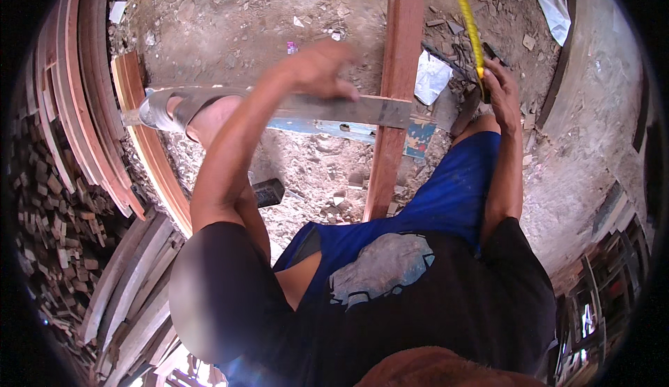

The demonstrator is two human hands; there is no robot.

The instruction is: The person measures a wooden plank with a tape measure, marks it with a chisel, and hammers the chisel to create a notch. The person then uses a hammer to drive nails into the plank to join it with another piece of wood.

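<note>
My left hand (317, 70) is over the grey plank (369, 110). Its fingers are stretched out and somewhat blurred, with the thumb apart from them and nothing visible in the hand. On the right, my right hand (504, 94) is closed around a tape measure, whose case is mostly hidden by the fingers. Its yellow blade (468, 21) stretches away toward the far edge of the view. A reddish wooden beam (404, 45) runs away from me and meets the grey plank crosswise. My left foot, in a sandal (182, 111), rests at the plank's left end.
Long boards (87, 108) are stacked at the left, with a pile of short wood pieces (63, 240) below them. A lighter timber (150, 150) lies under the plank's left end. White scraps (433, 77) and wood chips litter the dirt floor. A dark block (267, 192) sits near my left forearm.
</note>
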